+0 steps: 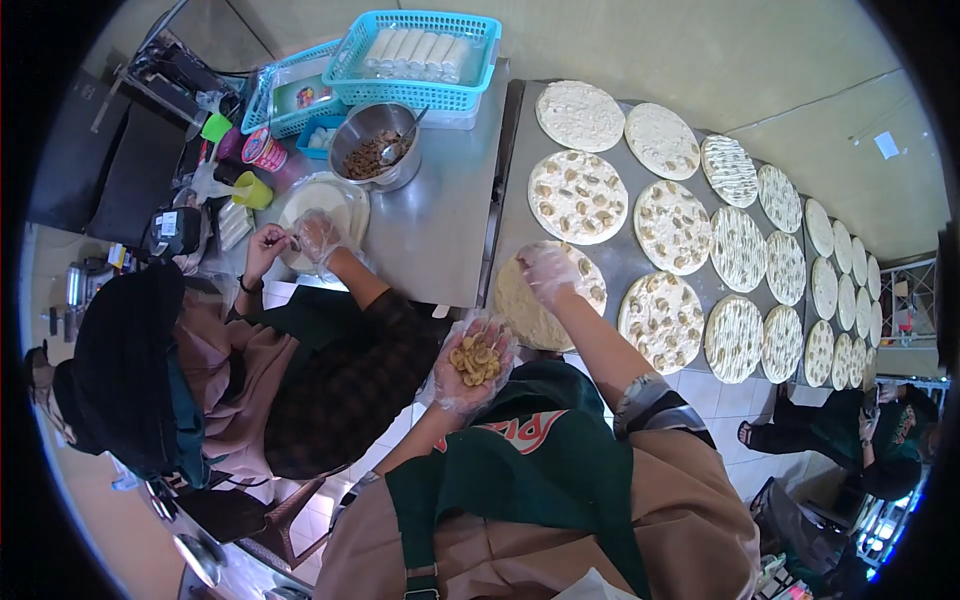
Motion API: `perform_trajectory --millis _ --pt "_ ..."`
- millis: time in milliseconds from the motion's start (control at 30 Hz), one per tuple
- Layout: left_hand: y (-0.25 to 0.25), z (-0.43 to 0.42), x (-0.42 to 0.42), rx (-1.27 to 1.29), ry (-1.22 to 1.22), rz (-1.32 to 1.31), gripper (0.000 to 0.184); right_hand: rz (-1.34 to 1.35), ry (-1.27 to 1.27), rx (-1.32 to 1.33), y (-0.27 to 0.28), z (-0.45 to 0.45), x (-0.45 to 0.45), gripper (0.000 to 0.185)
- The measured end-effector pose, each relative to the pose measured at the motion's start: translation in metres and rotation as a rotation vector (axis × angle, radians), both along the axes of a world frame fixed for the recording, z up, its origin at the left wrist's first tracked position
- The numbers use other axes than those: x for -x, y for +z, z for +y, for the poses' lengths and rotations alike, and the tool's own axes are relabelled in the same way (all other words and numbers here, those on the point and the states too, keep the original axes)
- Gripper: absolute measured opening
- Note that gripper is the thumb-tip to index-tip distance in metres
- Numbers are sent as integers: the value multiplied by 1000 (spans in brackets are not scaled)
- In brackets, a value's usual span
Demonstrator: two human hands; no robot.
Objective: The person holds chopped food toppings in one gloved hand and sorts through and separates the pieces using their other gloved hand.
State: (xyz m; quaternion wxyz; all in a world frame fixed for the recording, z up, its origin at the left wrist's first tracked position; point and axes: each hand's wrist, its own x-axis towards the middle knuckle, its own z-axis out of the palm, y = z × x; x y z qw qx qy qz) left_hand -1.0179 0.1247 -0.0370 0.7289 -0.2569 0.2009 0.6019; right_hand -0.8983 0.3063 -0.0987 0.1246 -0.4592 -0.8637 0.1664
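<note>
Head view: left hand (pixel 475 362), gloved in clear plastic, palm up and cupped, fingers bent loosely up round the edge of a heap of yellow-brown slices (pixel 477 360); the heap sits in the palm, inside the ring of fingers. Slices lie every which way in there, so no common long axis to call. Right hand (pixel 550 274), also gloved, is over the far side of a round dough base (pixel 528 318), fingers bunched and pointing away from the wearer and a bit left; can't tell whether they pinch a slice. The base lies flat under and on the near side of those fingers, at the table's near left corner. It's circular, so no direction to it; slices sit to the right of the fingers, pale bare dough to the left and nearer. Metal table (pixel 618 256) has its long axis running off to the right of the right fingers, rows of dough rounds following it. Straight beyond the right fingers: a slice-topped round (pixel 577 198), then a pale-coated one (pixel 580 116). Beyond and left of the left fingers: steel counter (pixel 445 225) with a steel bowl (pixel 408 170) of brown filling, spoon handle (pixel 416 120) slanting up and right, turquoise basket (pixel 405 95) behind. Co-worker's hands (pixel 318 238), well left of both, are at a stack of pale discs (pixel 352 215).
</note>
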Motion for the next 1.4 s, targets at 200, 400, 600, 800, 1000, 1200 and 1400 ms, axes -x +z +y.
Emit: perform_trajectory --millis 200,400,600,800,1000,1200,1400 --pt "-8 -11 8 -5 53 3 33 -387 125 189 10 -9 15 18" --pt "-11 -6 9 -30 8 20 33 61 -59 157 2 -54 -20 16" --pt "-12 7 7 -45 -28 -14 34 428 -477 815 22 -87 -101 17" --pt "-9 18 0 -64 -72 -24 35 995 -740 1023 27 -89 -142 16" --pt "2 25 -6 -96 -80 -53 36 953 -700 1032 75 -91 -109 20" --pt "6 28 -5 -120 -83 -58 34 424 -267 662 97 -94 -63 16" --pt "-12 23 -4 -336 -87 -29 36 403 162 283 119 -95 -19 22"
